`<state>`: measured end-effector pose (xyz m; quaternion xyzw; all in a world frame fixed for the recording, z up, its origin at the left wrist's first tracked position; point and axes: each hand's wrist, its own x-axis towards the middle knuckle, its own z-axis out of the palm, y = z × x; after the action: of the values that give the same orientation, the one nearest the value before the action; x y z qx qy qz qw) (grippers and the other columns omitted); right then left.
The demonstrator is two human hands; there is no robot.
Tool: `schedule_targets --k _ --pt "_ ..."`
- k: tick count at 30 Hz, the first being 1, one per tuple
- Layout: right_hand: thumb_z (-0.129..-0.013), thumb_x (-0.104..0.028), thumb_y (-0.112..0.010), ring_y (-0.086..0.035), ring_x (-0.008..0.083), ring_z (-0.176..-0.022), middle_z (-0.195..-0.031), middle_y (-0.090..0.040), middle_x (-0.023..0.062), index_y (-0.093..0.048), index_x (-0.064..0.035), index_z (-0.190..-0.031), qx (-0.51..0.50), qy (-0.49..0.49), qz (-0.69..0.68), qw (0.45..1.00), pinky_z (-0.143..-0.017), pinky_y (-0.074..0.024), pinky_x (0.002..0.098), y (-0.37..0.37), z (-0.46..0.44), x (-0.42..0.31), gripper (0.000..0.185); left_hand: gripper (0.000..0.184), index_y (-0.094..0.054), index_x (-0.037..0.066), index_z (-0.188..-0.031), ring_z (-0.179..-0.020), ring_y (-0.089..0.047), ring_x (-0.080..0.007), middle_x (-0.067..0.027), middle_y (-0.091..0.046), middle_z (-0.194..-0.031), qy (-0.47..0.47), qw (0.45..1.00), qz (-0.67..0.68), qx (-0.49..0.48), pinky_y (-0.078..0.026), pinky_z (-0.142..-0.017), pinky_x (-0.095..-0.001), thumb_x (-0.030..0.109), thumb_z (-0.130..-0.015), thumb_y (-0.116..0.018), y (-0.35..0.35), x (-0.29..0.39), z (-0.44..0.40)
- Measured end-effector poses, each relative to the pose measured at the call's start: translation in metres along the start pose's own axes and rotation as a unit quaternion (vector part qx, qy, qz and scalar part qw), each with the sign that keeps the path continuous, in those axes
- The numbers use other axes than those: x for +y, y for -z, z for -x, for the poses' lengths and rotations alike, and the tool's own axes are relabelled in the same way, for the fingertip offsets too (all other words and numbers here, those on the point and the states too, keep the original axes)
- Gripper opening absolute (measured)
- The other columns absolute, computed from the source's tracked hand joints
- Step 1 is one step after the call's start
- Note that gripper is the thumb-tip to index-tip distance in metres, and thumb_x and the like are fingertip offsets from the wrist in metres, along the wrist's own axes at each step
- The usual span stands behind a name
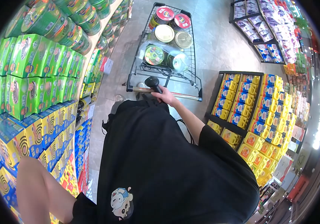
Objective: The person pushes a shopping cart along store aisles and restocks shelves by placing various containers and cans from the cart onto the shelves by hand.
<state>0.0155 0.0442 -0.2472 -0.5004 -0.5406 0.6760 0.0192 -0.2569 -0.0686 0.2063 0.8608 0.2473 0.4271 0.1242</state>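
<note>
Although the left hand is out of view beyond the bent left arm [36,183], the fingers of the right hand [163,96] curl around a black handheld device [153,82], its lower end hidden, at the cart handle [182,96]; clear plastic [181,62] partly blurs the nearest tubs [154,55].

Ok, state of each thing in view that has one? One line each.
Right hand: closed on the black device, at the cart's bar
Left hand: out of view
Black device: held; on or off, can't tell
Cart: loaded with tubs
Tubs: standing, lids on where visible
Clear plastic: over the nearest tubs
Green boxes: stacked
Blue-yellow boxes: stacked
Yellow bottles: racked in rows
</note>
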Motion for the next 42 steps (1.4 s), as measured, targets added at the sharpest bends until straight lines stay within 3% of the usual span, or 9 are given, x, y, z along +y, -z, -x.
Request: schedule_targets --k 12,15,17,21,22,29,42 --pt "-0.095 -0.032 -0.076 -0.054 0.0103 -0.059 -0.071 -0.057 0.0010 -0.064 -0.0060 -0.123 0.006 -0.012 -0.006 1.000 -0.058 -0.0432 0.0285 0.000 0.002 -0.003 0.041 0.022 -0.071 0.002 -0.107 -0.085 -0.063 -0.0253 -0.0120 -0.069 -0.098 0.005 1.000 0.026 0.013 -0.050 -0.073 -0.0350 0.017 -0.091 -0.068 -0.002 -0.004 -0.001" --pt "-0.095 -0.029 -0.076 -0.054 0.0100 -0.061 -0.078 -0.058 0.0001 -0.063 -0.0057 -0.124 -0.004 -0.013 -0.003 1.000 -0.059 -0.0446 0.0287 0.003 -0.003 0.006 0.040 0.022 -0.071 0.002 -0.106 -0.084 -0.062 -0.0251 -0.0119 -0.069 -0.098 0.020 0.998 0.046 0.024 -0.050 -0.073 -0.0347 0.018 -0.091 -0.068 -0.004 -0.003 -0.001" --pt "-0.095 -0.029 -0.076 -0.054 0.0097 -0.063 -0.081 -0.059 -0.0003 -0.062 -0.0059 -0.125 -0.001 -0.004 -0.016 1.000 -0.059 -0.0447 0.0286 0.002 -0.006 0.014 0.040 0.022 -0.071 0.002 -0.106 -0.084 -0.062 -0.0249 -0.0118 -0.069 -0.097 0.043 0.994 0.083 0.055 -0.050 -0.072 -0.0346 0.018 -0.091 -0.068 -0.011 -0.004 0.000" --pt "-0.094 -0.028 -0.078 -0.052 0.0090 -0.058 -0.072 -0.055 -0.0017 -0.064 -0.0066 -0.125 0.008 -0.014 -0.031 0.999 -0.055 -0.0419 0.0277 -0.001 -0.004 0.006 0.040 0.022 -0.071 0.002 -0.105 -0.083 -0.062 -0.0245 -0.0117 -0.068 -0.097 0.081 0.973 0.176 0.125 -0.049 -0.071 -0.0342 0.018 -0.090 -0.067 -0.028 -0.001 0.007" --pt "-0.093 -0.031 -0.078 -0.053 0.0095 -0.058 -0.072 -0.056 -0.0009 -0.064 -0.0057 -0.119 0.009 -0.001 -0.042 0.999 -0.054 -0.0438 0.0288 -0.002 -0.002 0.003 0.039 0.022 -0.071 0.002 -0.105 -0.082 -0.062 -0.0244 -0.0117 -0.068 -0.097 0.088 0.968 0.189 0.140 -0.049 -0.071 -0.0341 0.018 -0.090 -0.067 -0.031 -0.001 0.010" --pt "-0.095 -0.027 -0.076 -0.051 0.0090 -0.059 -0.070 -0.054 -0.0013 -0.064 -0.0042 -0.122 0.005 0.001 -0.039 0.999 -0.055 -0.0420 0.0281 -0.001 -0.007 0.010 0.037 0.022 -0.070 0.002 -0.104 -0.080 -0.061 -0.0238 -0.0115 -0.068 -0.096 0.118 0.937 0.234 0.231 -0.049 -0.069 -0.0334 0.019 -0.090 -0.067 -0.040 0.009 0.020" --pt "-0.094 -0.029 -0.077 -0.050 0.0081 -0.060 -0.072 -0.054 -0.0027 -0.063 -0.0067 -0.127 0.004 -0.010 -0.010 1.000 -0.056 -0.0399 0.0276 0.002 -0.007 0.004 0.042 0.021 -0.070 0.002 -0.101 -0.076 -0.060 -0.0226 -0.0111 -0.066 -0.093 0.138 0.894 0.309 0.294 -0.047 -0.066 -0.0321 0.020 -0.089 -0.067 -0.053 0.010 0.031"
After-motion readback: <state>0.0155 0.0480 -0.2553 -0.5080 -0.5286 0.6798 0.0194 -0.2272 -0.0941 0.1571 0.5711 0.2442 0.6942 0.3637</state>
